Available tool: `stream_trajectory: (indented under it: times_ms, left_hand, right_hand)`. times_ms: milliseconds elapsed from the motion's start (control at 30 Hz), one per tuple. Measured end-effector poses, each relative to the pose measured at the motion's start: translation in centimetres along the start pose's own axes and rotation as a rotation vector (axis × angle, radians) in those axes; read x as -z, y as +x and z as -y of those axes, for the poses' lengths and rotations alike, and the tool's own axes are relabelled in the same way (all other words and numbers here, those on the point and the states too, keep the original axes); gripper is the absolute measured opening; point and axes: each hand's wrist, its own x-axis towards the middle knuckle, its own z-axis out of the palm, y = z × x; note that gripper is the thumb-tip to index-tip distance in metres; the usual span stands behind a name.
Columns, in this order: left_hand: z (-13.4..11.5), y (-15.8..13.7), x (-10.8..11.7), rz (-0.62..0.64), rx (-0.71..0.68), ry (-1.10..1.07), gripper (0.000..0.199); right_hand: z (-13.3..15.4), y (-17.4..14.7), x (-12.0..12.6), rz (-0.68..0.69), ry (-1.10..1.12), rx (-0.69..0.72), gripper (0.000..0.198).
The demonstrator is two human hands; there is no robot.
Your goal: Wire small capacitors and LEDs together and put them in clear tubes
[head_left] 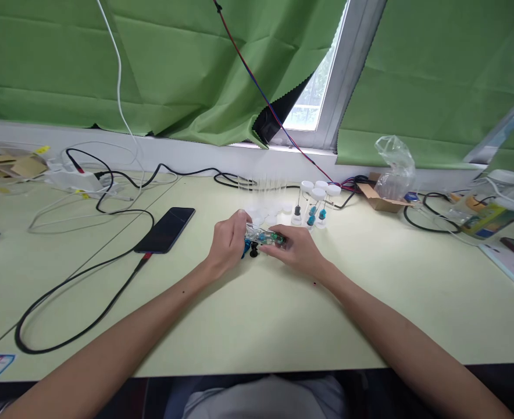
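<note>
While the left hand pinches one end of a clear, shiny plastic item, the right hand has its fingers curled closed on the other end, where green shows. Small blue and black parts sit just below, between the fingers. Beyond the right fingers, clear cylindrical tubes with white caps stand on the smooth, pale table; a creased green curtain hangs farther behind.

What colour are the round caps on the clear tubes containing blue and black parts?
The round caps are white; the head view shows this best.
</note>
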Motion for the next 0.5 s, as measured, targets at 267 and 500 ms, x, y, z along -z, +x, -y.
stream_trajectory:
  times_ms: [267,500]
  left_hand:
    - [0.57,-0.38,-0.49,-0.093,-0.007,0.022,0.052]
    - [0.53,-0.64,-0.53,-0.106,-0.024,0.042,0.052]
  right_hand:
    - [0.07,-0.21,-0.6,0.034,-0.027,-0.046,0.032]
    - [0.26,-0.33,-0.59,0.059,0.015,-0.082,0.035]
